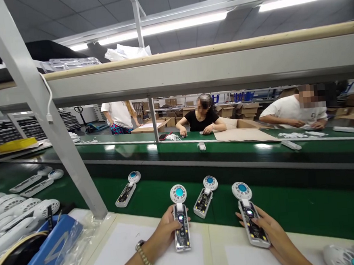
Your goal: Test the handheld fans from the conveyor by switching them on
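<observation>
My left hand [168,226] is closed round a small white fan device [182,233] with a round head, a blue centre and a clear body showing a circuit board; its thumb lies on the board beside a small light. A like device [254,226] is in my right hand [268,227], its thumb also on the lit board. Between them a third device [203,203] lies on the green belt [157,194]. Farther left on the belt rests another one [126,194].
A grey post [58,124] rises at left, beside a blue bin [43,255] and piled white fan parts [13,212]. A shelf beam [190,69] crosses above. Across the belt, people sit near small white parts [174,137] and a cardboard box [244,134].
</observation>
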{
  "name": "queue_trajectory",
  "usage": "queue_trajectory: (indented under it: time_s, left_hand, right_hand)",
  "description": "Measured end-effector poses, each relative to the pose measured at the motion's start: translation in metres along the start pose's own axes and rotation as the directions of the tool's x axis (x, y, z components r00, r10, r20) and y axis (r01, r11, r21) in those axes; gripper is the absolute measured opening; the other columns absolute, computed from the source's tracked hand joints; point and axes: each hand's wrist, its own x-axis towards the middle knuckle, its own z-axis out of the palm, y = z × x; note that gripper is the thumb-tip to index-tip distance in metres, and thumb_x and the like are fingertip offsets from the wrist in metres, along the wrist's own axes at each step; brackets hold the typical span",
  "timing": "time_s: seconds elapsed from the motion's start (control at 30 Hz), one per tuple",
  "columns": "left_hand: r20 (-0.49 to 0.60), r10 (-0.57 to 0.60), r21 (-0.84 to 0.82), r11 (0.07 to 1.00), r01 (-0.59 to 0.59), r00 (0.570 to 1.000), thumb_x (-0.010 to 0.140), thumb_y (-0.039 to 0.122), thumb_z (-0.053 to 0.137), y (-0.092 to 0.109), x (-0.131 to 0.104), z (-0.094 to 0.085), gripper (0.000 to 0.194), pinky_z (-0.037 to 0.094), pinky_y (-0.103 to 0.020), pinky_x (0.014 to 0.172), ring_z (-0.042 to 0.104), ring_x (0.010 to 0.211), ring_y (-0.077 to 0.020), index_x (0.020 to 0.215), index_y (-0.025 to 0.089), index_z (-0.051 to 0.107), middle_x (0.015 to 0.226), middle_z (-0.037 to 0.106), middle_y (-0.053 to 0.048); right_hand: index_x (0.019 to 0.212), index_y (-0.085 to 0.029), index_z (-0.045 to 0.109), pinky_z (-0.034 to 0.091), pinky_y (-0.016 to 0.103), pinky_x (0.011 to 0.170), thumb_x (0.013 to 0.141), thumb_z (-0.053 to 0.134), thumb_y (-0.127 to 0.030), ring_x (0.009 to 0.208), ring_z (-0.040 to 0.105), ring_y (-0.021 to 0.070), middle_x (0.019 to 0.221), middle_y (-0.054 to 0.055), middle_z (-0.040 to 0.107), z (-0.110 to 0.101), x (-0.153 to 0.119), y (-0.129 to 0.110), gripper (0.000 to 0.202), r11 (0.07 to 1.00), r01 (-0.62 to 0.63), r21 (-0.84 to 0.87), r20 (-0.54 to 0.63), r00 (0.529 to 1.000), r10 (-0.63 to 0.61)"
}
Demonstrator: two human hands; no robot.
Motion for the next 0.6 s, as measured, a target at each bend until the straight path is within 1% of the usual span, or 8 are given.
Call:
queue_trajectory:
  time_s: [0.07,0.13,0.3,0.37,0.5,0.6]
  left_hand:
    - [-0.005,0.006,0.009,1.0,-0.006,1.0,0.057,0.003,0.055,-0.0005,-0.0002,0.0001,0.045,0.043,-0.037,0.082,0.059,0.089,-0.0215,0.1,0.017,0.05,0.099,0.06,-0.007]
    - [-0.01,0.006,0.024,1.0,-0.005,1.0,0.058,0.004,0.055,-0.0009,-0.0005,0.0,0.046,0.043,-0.036,0.081,0.059,0.089,-0.0213,0.101,0.017,0.049,0.098,0.06,-0.007]
    - [0.016,-0.024,0.073,0.997,0.022,1.0,0.06,0.008,0.059,0.0007,-0.002,0.0005,0.048,0.043,-0.033,0.072,0.06,0.079,-0.0193,0.105,0.016,0.043,0.09,0.062,-0.008]
    - [0.02,-0.034,0.09,0.995,0.032,0.999,0.062,0.009,0.06,0.0021,-0.0027,0.0013,0.048,0.043,-0.033,0.071,0.06,0.077,-0.019,0.106,0.016,0.042,0.09,0.061,-0.008]
    - [0.027,-0.02,0.099,0.995,0.017,0.999,0.062,0.012,0.061,0.0031,-0.0033,0.0018,0.047,0.042,-0.034,0.072,0.059,0.079,-0.0196,0.105,0.018,0.041,0.091,0.06,-0.007]
    - [0.028,-0.009,0.112,0.994,0.006,1.0,0.061,0.011,0.061,0.0029,-0.0038,0.0007,0.048,0.042,-0.033,0.072,0.059,0.077,-0.0183,0.104,0.018,0.042,0.091,0.06,-0.006]
  right_hand:
    - [0.13,-0.016,0.033,0.045,0.043,0.092,0.061,0.072,-0.031,0.099,0.06,0.0301,0.1,0.011,0.069,-0.0007,0.0007,0.0013,0.081,1.0,-0.001,-0.007,0.003,1.0,0.001]
    - [0.13,-0.018,0.034,0.044,0.043,0.093,0.061,0.072,-0.032,0.101,0.06,0.0301,0.101,0.01,0.069,-0.0021,0.0021,0.0035,0.08,1.0,0.003,-0.01,0.002,1.0,-0.003]
    - [0.128,-0.019,0.039,0.043,0.047,0.092,0.059,0.073,-0.037,0.103,0.057,0.033,0.103,0.011,0.068,-0.0055,0.0056,0.0083,0.078,0.998,0.055,-0.036,0.0,0.998,-0.056]
    - [0.13,-0.018,0.037,0.042,0.048,0.093,0.059,0.073,-0.039,0.103,0.057,0.0335,0.102,0.013,0.068,-0.0059,0.0054,0.0076,0.082,0.998,0.039,-0.055,0.006,0.999,-0.039]
    - [0.135,-0.014,0.028,0.04,0.048,0.093,0.06,0.072,-0.041,0.099,0.06,0.0338,0.096,0.015,0.07,-0.0051,0.0029,0.0033,0.091,0.996,-0.03,-0.08,0.025,0.999,0.032]
    - [0.135,-0.014,0.025,0.038,0.049,0.094,0.061,0.072,-0.039,0.096,0.061,0.0335,0.095,0.015,0.071,-0.0046,0.0015,0.0008,0.091,0.997,-0.026,-0.068,0.03,0.999,0.028]
